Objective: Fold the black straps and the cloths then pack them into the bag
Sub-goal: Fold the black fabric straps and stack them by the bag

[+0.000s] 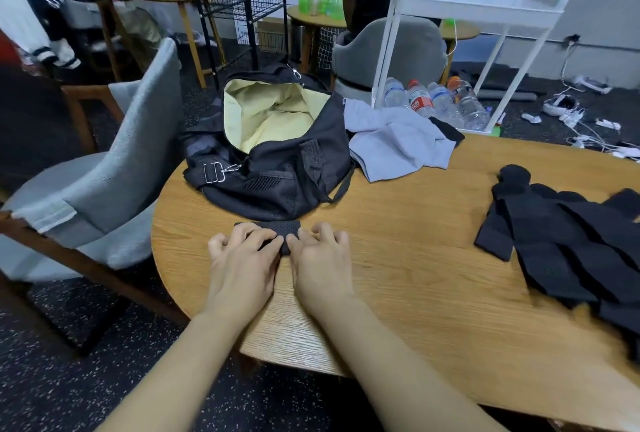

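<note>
Fingers [266,235] of both hands are curling down onto a small folded black strap [268,232], pinching and pressing it flat against the wooden table [398,258]. The left hand [239,265] is covering the strap's left part, and the right hand [322,261] is gripping its right end, probably to keep the fold from springing open. The strap is lying on the table just in front of the black bag [273,151], likely so it can go straight in.

The bag is sitting with its mouth gaping wide, showing a pale yellow lining and nothing packed inside that can be seen. Just beside it on the right, one grey cloth [398,144] is lying crumpled and unfolded, with a dark piece partly tucked beneath its far edge. Well apart, at the right side of the table, a pile of black straps [568,244] is fanning out unfolded; roughly five are overlapping, though an exact count cannot be made. A grey chair [114,161] is standing to the left of the table.
</note>
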Available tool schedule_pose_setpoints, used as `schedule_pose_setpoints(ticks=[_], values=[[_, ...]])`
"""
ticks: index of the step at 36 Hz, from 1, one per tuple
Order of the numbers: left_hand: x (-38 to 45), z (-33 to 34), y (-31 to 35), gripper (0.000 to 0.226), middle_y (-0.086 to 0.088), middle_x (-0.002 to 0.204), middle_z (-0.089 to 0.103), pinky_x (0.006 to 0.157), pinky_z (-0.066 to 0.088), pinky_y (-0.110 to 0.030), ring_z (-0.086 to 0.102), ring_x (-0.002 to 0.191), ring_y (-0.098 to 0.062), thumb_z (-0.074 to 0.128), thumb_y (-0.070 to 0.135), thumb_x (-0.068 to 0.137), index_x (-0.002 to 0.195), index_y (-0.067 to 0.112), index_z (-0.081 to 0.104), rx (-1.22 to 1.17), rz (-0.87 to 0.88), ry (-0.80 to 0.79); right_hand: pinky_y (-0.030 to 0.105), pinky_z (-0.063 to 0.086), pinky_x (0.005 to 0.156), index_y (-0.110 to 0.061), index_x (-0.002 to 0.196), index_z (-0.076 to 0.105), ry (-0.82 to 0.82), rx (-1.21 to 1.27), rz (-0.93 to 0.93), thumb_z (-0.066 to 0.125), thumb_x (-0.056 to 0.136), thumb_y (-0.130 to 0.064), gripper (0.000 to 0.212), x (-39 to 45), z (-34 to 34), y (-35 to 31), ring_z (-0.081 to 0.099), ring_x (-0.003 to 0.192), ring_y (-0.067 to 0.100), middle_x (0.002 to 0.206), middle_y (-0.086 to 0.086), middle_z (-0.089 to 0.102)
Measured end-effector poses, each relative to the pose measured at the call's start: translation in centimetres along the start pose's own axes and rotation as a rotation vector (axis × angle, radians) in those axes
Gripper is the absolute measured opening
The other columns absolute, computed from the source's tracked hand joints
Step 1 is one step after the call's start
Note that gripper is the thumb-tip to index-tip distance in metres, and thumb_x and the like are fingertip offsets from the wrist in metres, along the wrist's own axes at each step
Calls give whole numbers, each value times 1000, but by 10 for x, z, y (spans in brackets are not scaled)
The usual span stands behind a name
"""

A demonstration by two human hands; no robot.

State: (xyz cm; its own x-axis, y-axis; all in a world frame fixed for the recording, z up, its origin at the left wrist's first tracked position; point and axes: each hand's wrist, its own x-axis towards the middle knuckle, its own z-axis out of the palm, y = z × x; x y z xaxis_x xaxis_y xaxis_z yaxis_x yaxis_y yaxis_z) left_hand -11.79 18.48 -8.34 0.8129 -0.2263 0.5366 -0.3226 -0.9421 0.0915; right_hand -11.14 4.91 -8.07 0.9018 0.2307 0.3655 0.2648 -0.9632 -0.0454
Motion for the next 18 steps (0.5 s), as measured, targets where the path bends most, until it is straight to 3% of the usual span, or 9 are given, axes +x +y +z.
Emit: schedule_pose_setpoints(ticks=[2, 4, 7, 9, 13, 18], values=[[0, 0, 1, 36, 6, 101, 69, 79, 22, -39, 47, 101, -20, 85, 9, 63, 96, 20, 76, 12, -4, -13, 37, 35, 71, -23, 88, 69, -18, 9, 2, 68, 77, -19, 12, 1, -1, 3, 53, 92, 25, 90, -3, 70], [0, -1, 3, 40, 6, 102, 69, 80, 23, -40, 47, 102, -21, 85, 9, 62, 99, 21, 75, 19, -4, -28, 40, 35, 80, -21, 112, 65, -83, 30, -36, 56, 87, -17, 26, 0, -5, 6, 49, 109, 28, 111, 0, 68], [0, -4, 10, 46, 3, 108, 69, 82, 23, -40, 48, 106, -22, 85, 10, 62, 105, 20, 74, 40, 13, -54, 43, 30, 93, -18, 142, 40, -154, 71, -18, 48, 92, -13, 51, -5, -14, 15, 34, 132, 30, 136, 1, 56], [1, -5, 19, 48, 3, 113, 67, 83, 24, -41, 52, 108, -24, 83, 10, 63, 109, 19, 73, 26, 33, -70, 43, 34, 89, -19, 137, 46, -130, 62, 16, 58, 85, -12, 53, -11, -23, 23, 42, 128, 30, 127, -2, 63], [9, -3, 49, 42, 5, 115, 65, 80, 24, -40, 53, 108, -25, 78, 10, 68, 107, 23, 70, -31, 89, -86, 38, 36, 76, -20, 107, 70, 39, 12, 82, 82, 63, -20, 46, -25, -33, 60, 63, 102, 28, 87, -6, 73], [28, 12, 105, 37, 3, 114, 67, 81, 24, -38, 57, 106, -27, 79, 13, 72, 106, 25, 70, -88, 182, -92, 40, 46, 73, -19, 101, 69, 124, -52, 222, 78, 66, -16, 37, -54, -55, 122, 61, 102, 29, 87, -7, 72]])
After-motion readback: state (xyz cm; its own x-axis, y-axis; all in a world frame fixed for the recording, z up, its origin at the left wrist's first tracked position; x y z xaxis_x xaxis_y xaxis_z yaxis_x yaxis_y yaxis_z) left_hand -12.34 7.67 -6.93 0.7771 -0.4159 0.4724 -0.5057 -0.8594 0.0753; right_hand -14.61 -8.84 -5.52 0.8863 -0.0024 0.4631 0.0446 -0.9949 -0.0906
